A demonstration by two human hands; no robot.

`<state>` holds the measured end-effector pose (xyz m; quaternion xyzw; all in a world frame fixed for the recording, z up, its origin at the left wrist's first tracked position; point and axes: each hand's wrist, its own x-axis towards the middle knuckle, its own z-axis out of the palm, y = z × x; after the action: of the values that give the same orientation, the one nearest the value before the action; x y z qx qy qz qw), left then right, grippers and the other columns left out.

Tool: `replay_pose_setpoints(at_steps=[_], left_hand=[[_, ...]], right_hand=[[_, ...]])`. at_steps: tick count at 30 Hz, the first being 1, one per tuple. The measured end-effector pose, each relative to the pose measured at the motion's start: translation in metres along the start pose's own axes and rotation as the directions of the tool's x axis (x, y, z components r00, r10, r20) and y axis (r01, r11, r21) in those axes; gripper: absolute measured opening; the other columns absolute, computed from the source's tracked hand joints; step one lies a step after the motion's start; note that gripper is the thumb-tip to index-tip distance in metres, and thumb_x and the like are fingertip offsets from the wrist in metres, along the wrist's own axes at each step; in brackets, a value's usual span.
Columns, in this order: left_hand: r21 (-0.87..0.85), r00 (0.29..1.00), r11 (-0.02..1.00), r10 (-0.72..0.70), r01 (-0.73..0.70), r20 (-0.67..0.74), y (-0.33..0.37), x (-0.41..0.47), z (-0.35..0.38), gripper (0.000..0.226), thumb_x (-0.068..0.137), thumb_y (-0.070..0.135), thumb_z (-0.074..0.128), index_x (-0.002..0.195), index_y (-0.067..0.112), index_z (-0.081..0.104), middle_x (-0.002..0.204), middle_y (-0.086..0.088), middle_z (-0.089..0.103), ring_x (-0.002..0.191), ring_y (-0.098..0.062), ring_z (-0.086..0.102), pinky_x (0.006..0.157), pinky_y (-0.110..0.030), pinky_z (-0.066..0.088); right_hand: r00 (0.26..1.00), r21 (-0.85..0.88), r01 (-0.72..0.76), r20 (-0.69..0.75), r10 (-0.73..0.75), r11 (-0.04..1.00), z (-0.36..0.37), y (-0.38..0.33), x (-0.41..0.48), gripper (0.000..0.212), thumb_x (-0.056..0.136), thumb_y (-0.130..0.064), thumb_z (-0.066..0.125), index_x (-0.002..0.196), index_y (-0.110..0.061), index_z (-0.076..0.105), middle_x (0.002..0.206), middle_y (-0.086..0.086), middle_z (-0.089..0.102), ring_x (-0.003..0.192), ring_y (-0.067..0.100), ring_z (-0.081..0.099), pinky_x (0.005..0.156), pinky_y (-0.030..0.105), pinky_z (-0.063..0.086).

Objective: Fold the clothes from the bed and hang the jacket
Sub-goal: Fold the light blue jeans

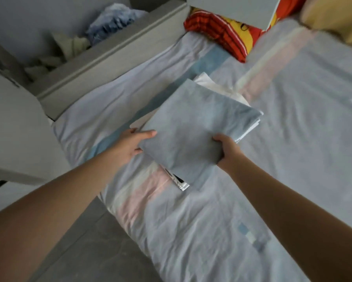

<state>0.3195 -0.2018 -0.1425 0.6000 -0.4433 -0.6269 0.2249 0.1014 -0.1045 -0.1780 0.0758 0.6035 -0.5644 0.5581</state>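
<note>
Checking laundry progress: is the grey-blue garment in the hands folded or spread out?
Folded: the grey-blue garment is a compact rectangle with layered edges on its right, held between the left hand and right hand.

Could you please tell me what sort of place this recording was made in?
Most likely a bedroom: a bed with a pale striped sheet, a red and yellow pillow at its far end, crumpled clothes in a grey compartment beside it, and a folded garment held over it.

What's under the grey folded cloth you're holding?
A white garment peeks out at the far side, a black-and-white printed edge at the near side. The grey cloth covers the rest.
</note>
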Motion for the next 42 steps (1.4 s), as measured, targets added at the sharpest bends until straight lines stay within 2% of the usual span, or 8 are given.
replay_pose_setpoints(at_steps=[9, 14, 23, 29, 35, 39, 40, 42], left_hand=[[-0.516, 0.973, 0.825, 0.192, -0.231, -0.128, 0.046, 0.028, 0.015, 0.011, 0.09, 0.004, 0.06, 0.097, 0.011, 0.063, 0.087, -0.001, 0.074, 0.075, -0.009, 0.069, 0.066, -0.025, 0.058], [-0.415, 0.956, 0.909, -0.155, 0.039, -0.249, -0.011, 0.045, 0.019, 0.046, 0.083, 0.022, 0.072, 0.124, 0.011, 0.054, 0.124, -0.008, 0.061, 0.081, -0.012, 0.064, 0.054, -0.024, 0.054], [-0.129, 0.971, 0.982, 0.108, -0.137, -0.213, -0.033, 0.017, 0.043, 0.108, 0.07, 0.002, 0.079, 0.147, 0.029, 0.008, 0.14, 0.001, 0.045, 0.117, -0.018, 0.056, 0.085, -0.046, 0.054], [-0.025, 0.919, 0.977, 0.192, -0.213, -0.345, -0.027, 0.033, 0.026, 0.097, 0.083, -0.013, 0.056, 0.152, 0.026, 0.0, 0.144, -0.012, 0.043, 0.126, -0.023, 0.05, 0.106, -0.051, 0.038], [0.009, 0.906, 0.974, 0.216, -0.228, -0.364, -0.05, 0.032, 0.029, 0.094, 0.08, -0.01, 0.059, 0.152, 0.023, 0.009, 0.147, -0.009, 0.037, 0.128, -0.022, 0.048, 0.105, -0.049, 0.041], [0.337, 0.802, 0.912, 0.376, -0.233, -0.463, -0.041, 0.018, 0.04, 0.089, 0.082, -0.006, 0.061, 0.151, 0.005, 0.006, 0.153, -0.02, 0.021, 0.14, -0.029, 0.029, 0.114, -0.032, 0.024], [0.536, 0.747, 0.821, 0.479, -0.195, -0.462, -0.036, 0.008, 0.048, 0.087, 0.084, -0.001, 0.061, 0.152, 0.007, 0.006, 0.154, -0.021, 0.017, 0.141, -0.03, 0.024, 0.112, -0.033, 0.022], [0.842, 0.648, 0.479, 0.728, -0.248, -0.223, -0.031, -0.008, 0.063, 0.083, 0.086, 0.021, 0.062, 0.152, 0.018, 0.011, 0.157, -0.016, 0.013, 0.142, -0.033, 0.018, 0.11, -0.045, 0.02]], right_hand=[[0.963, 0.302, 0.062, 0.233, -0.137, 0.951, 0.015, -0.04, -0.021, 0.029, 0.08, 0.007, 0.035, 0.079, -0.007, 0.06, 0.071, 0.006, 0.068, 0.07, 0.023, 0.066, 0.083, 0.041, 0.054], [0.993, 0.039, 0.009, 0.12, -0.014, 0.999, 0.01, -0.005, 0.004, 0.04, 0.079, 0.011, 0.039, 0.112, -0.006, 0.055, 0.081, 0.013, 0.065, 0.061, 0.026, 0.067, 0.053, 0.039, 0.058], [0.989, 0.077, 0.01, 0.143, -0.021, 0.997, 0.012, -0.009, 0.003, 0.049, 0.081, 0.007, 0.047, 0.13, -0.002, 0.043, 0.097, 0.015, 0.061, 0.078, 0.029, 0.064, 0.075, 0.049, 0.056], [0.993, 0.251, -0.027, 0.122, -0.004, 0.968, -0.006, -0.046, 0.014, 0.049, 0.09, -0.045, 0.053, 0.131, -0.02, 0.045, 0.125, 0.006, 0.057, 0.111, 0.031, 0.057, 0.087, 0.051, 0.05], [0.971, 0.016, 0.217, -0.103, -0.214, 0.976, -0.023, -0.075, 0.042, 0.054, 0.091, -0.02, 0.057, 0.141, -0.028, 0.036, 0.137, -0.004, 0.048, 0.118, 0.018, 0.05, 0.074, 0.039, 0.051], [0.628, -0.45, 0.465, -0.439, -0.643, 0.762, -0.034, -0.075, 0.034, 0.072, 0.086, -0.006, 0.05, 0.149, -0.028, 0.023, 0.146, -0.01, 0.035, 0.129, 0.01, 0.04, 0.102, 0.022, 0.033], [0.532, -0.653, 0.424, -0.382, -0.756, 0.628, -0.035, -0.074, 0.027, 0.072, 0.085, -0.007, 0.051, 0.149, -0.027, 0.024, 0.15, -0.008, 0.032, 0.137, 0.012, 0.033, 0.109, 0.027, 0.026], [0.441, -0.864, 0.497, 0.175, -0.88, 0.078, -0.031, -0.065, 0.017, 0.066, 0.086, -0.018, 0.047, 0.149, -0.025, 0.026, 0.155, -0.003, 0.026, 0.144, 0.017, 0.022, 0.116, 0.037, 0.012]])
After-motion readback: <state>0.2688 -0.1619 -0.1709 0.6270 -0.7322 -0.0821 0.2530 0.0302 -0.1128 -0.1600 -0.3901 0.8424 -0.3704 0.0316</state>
